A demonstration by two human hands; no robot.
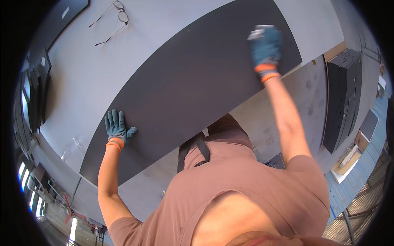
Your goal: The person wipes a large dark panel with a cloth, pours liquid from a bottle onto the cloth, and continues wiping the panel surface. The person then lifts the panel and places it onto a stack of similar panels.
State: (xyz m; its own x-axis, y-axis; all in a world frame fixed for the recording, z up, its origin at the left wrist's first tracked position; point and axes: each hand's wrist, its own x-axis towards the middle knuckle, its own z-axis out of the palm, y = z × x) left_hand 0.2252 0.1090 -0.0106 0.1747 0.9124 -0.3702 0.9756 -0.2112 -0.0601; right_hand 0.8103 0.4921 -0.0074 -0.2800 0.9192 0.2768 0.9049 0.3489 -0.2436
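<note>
A large dark grey board (184, 83) with a curved far edge lies across the pale table (80, 67) in front of me. My left hand (117, 126), in a teal work glove with an orange cuff, rests flat near the board's left end, fingers spread and thumb out. Over the right part of the board is my right hand (267, 46), gloved alike and blurred by motion. Its fingers are closed on a white wad (260, 32), perhaps cloth or paper, which shows at the fingertips.
Eyeglasses (122, 17) lie unfolded on the table beyond the board. Clear crumpled plastic (72, 146) sits by the left corner. Stacked black panels (343, 101) stand at the right, with more dark panels (37, 95) at the far left. A fan (71, 211) stands lower left.
</note>
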